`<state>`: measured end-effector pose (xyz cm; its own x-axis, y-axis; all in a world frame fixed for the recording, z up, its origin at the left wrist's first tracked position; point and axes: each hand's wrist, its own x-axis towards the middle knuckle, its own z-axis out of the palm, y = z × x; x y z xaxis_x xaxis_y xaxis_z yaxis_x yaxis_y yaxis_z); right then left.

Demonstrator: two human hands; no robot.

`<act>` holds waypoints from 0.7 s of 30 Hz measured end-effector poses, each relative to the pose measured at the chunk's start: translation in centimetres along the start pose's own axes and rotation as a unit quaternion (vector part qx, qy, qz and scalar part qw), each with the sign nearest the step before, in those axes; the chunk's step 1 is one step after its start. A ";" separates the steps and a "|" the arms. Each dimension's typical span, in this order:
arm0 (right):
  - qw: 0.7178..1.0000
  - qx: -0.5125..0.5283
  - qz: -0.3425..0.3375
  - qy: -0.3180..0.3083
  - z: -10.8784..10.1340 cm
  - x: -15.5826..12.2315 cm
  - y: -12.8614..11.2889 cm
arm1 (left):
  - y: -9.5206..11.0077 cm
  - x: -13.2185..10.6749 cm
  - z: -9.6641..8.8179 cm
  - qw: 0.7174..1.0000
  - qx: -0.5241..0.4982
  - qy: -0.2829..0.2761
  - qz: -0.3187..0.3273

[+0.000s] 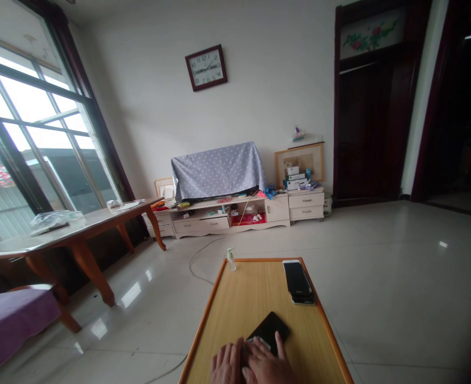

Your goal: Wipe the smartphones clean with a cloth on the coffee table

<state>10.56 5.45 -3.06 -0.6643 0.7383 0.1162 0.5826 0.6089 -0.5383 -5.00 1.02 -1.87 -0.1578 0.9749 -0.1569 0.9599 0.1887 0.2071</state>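
Note:
A black phone (pixel 274 326) lies at a slant on the small wooden table (pixel 235 304), close to its near end. My left hand (pixel 226 365) is at the phone's near left side, fingers together and curled against its edge. Over the phone's lower part, my right hand (pixel 266 364) presses a crumpled whitish cloth or wipe (pixel 264 341) onto the surface, one finger set apart on the glass. Both hands hide the phone's near end. A small clear pump bottle (pixel 231 261) stands at the table's far left corner. Towards the far right, more phones (pixel 298 280) lie stacked.
A long table (pixel 59 234) with a plastic bag (pixel 57 220) stands left by the window, above a purple-covered seat (pixel 17 325). A cable (pixel 191 261) runs over the tiled floor. Against the wall is a white cabinet (pixel 277 210) with a cloth-draped object (pixel 219 170).

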 end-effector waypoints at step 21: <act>0.992 -0.060 0.084 0.067 -1.6 -1.6 2.4 | 0.5 -0.6 -1.0 1.000 0.001 -0.013 0.000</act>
<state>13.78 6.19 -3.23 -0.4896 0.8595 0.1468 0.7373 0.4979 -0.4566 -4.64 0.66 -0.69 -0.1526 0.9713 -0.1826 0.9602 0.1894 0.2053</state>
